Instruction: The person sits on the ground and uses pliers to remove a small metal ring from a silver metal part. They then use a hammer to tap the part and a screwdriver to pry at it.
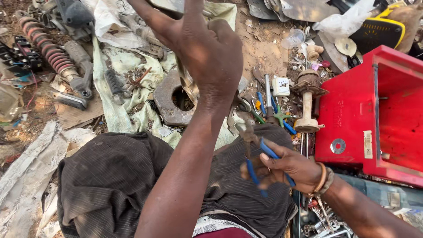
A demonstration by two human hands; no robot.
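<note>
Pliers [260, 158], blue grips, in right hand [291, 169]; jaws twd left-hand [207, 48] metal part [189, 86].

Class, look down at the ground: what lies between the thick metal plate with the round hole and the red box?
In the head view, between the metal plate and the red box lie scattered small tools, a white switch block and a rusty upright spindle part.

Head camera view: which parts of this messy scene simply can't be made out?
- Left hand: its fingertips and the top of the metal part it grips are cut off by the upper edge.
- Blue-handled pliers in the right hand: the tips are blurred against the clutter.
- Red plastic box: its far side is cut off by the right edge.
</note>
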